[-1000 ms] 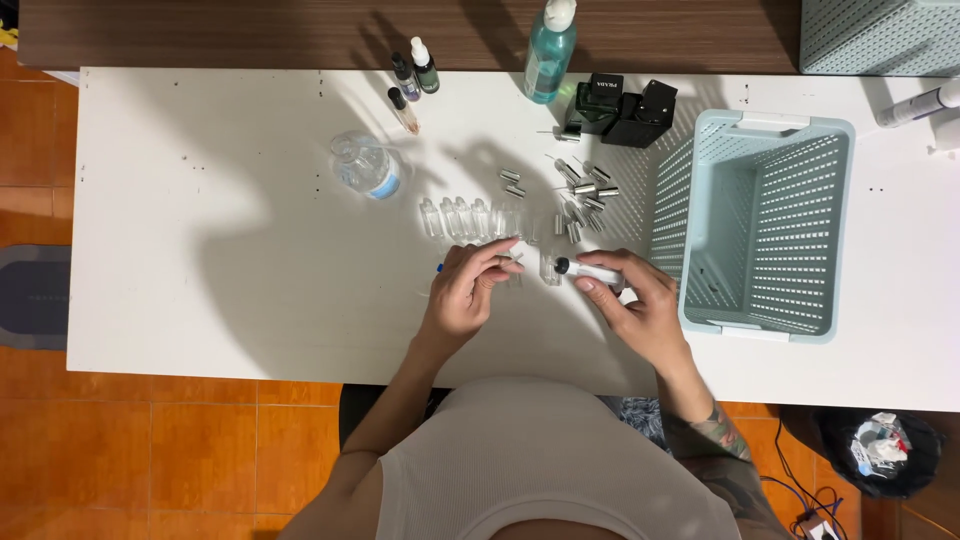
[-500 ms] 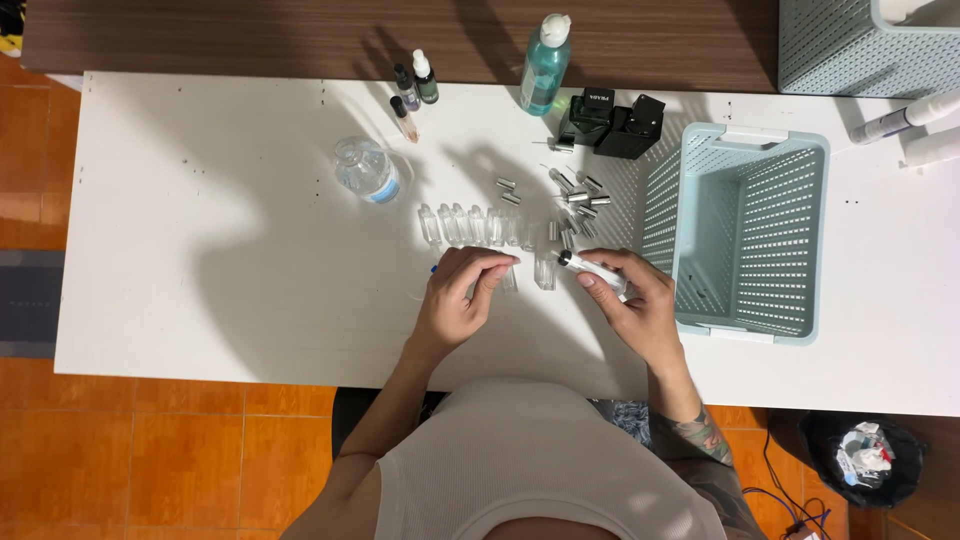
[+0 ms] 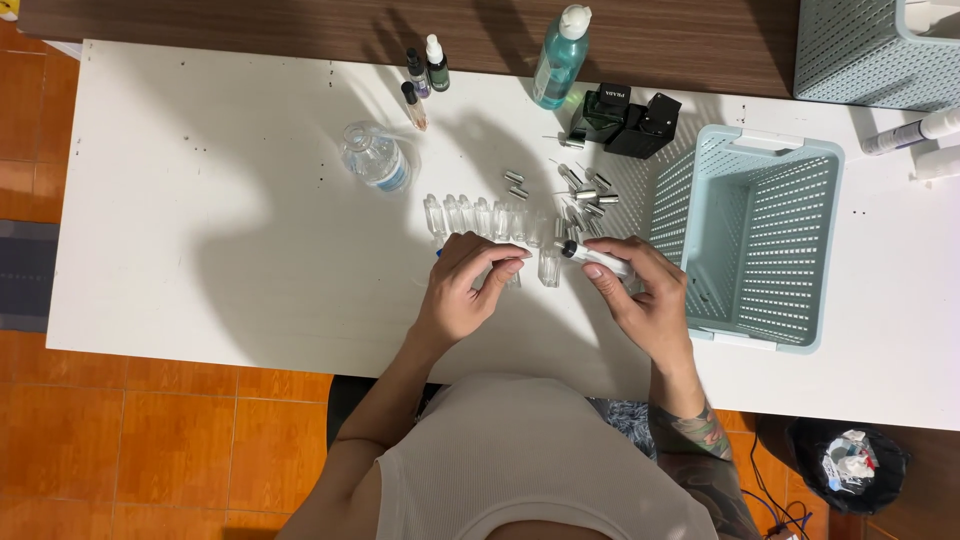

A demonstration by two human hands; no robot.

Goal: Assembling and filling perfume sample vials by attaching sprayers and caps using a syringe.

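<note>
White tabletop point(image 3: 220, 250) fills the view from above, with a dark wooden strip along its far edge and orange floor tiles below the near edge.

At centre, my right hand point(image 3: 645, 300) holds a slim white tube with a black tip point(image 3: 592, 257); the fingers are closed round its body, and the black tip points left toward my other hand. My left hand point(image 3: 465, 290) is curled, fingers bent inward with the fingertips near the thumb, pinching a thin white piece point(image 3: 490, 242) with a blue end showing at its left; what that piece is I cannot tell. Between the two hands, one small clear vial point(image 3: 549, 266) stands on the table, just beside the black tip.

Just beyond my hands, a row of small clear vials point(image 3: 480, 215) stands side by side. Beyond and to the right of the row, small silver caps point(image 3: 585, 190) lie scattered. A pale green perforated basket point(image 3: 750, 235) sits to the right, close to my right hand. Farther back stand a clear plastic water bottle point(image 3: 374, 158), three small dropper bottles point(image 3: 425, 72), a blue-green pump bottle point(image 3: 560, 58) and two black boxes point(image 3: 628, 115). A second basket point(image 3: 870, 45) occupies the far right corner.
</note>
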